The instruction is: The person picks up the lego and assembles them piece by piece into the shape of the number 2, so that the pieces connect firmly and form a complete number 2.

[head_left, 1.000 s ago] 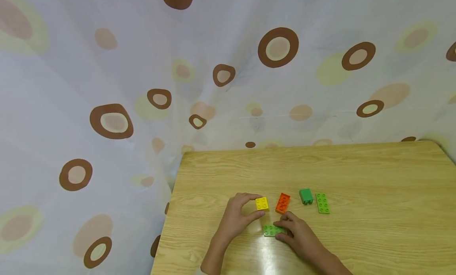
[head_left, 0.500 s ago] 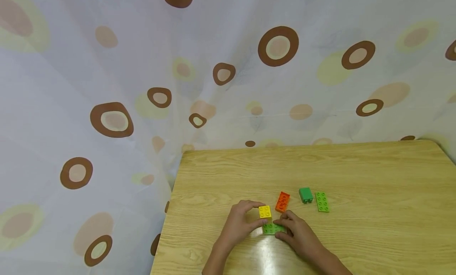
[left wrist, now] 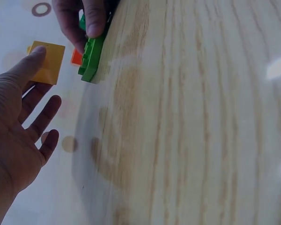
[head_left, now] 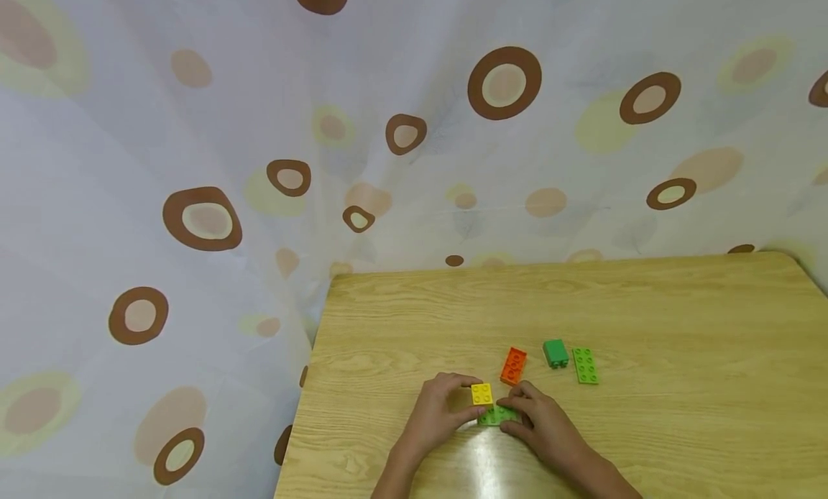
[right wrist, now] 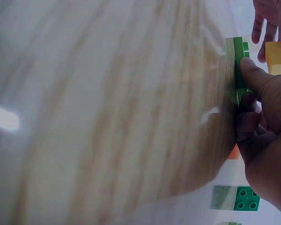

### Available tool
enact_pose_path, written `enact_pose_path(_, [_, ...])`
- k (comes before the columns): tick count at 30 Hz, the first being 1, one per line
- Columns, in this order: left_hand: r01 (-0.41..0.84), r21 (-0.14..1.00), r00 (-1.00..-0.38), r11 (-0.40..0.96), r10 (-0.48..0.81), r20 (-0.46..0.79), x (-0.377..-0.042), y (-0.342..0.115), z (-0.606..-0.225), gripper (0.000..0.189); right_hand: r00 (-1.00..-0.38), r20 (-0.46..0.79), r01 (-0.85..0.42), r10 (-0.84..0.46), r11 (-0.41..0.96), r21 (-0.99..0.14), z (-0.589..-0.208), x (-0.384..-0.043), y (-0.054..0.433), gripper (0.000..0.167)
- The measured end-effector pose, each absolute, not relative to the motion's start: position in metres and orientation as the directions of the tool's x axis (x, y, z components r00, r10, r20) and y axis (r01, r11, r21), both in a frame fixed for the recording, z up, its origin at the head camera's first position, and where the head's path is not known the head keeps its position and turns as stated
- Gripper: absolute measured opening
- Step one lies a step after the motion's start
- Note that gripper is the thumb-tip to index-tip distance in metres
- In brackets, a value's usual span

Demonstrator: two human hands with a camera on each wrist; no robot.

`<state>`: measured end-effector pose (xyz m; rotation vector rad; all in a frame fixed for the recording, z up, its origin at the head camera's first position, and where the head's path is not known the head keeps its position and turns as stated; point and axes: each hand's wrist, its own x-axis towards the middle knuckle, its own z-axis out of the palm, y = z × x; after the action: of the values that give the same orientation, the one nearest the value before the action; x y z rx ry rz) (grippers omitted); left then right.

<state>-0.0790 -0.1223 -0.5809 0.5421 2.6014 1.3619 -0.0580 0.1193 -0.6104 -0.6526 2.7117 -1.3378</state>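
Between thumb and fingers my left hand (head_left: 435, 411) pinches a yellow square building brick (head_left: 481, 394), its studs facing up. In the left wrist view a gap shows between this yellow brick (left wrist: 48, 64) and the flat green brick (left wrist: 90, 58) below it. That light green brick (head_left: 489, 415) lies on the table, studs up, under the yellow one in the head view. My right hand (head_left: 545, 426) grips its right end with thumb and fingers, hiding that end. The right wrist view shows the thumb along the green brick's (right wrist: 239, 61) near side.
Beyond my hands on the wooden table (head_left: 686, 341) lie an orange-red brick (head_left: 513, 366) with its hollow underside up, a dark green brick (head_left: 555, 353) on its side, and another flat light green brick (head_left: 585, 366). A dotted curtain (head_left: 453, 161) hangs behind the table.
My left hand has brought the yellow brick toward me and slightly right, from beyond the green brick to over its left end. The right hand keeps its hold on the green brick.
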Motion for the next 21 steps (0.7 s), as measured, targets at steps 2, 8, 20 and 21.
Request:
enact_pose_path(2, [0.231, 0.823, -0.922, 0.518, 0.387, 0.015, -0.078, -0.121, -0.583, 0.041, -0.909, 0.145, -0.352, -0.39, 0.535, -0.768, -0.61, -0.058, 0.12, 0.033])
enact_pose_path(8, [0.234, 0.818, -0.918, 0.526, 0.397, 0.008, -0.077, -0.119, -0.59, 0.041, -0.91, 0.156, -0.357, -0.384, 0.535, -0.766, -0.609, -0.06, 0.121, 0.033])
enact_pose_path(20, [0.289, 0.794, -0.904, 0.535, 0.425, 0.043, -0.076, -0.119, -0.595, 0.041, -0.91, 0.158, -0.354, -0.383, 0.519, -0.778, -0.613, -0.058, 0.12, 0.034])
enact_pose_path(21, [0.29, 0.793, -0.904, 0.535, 0.425, 0.044, -0.075, -0.119, -0.596, 0.041, -0.911, 0.156, -0.351, -0.382, 0.519, -0.78, -0.613, -0.058, 0.12, 0.034])
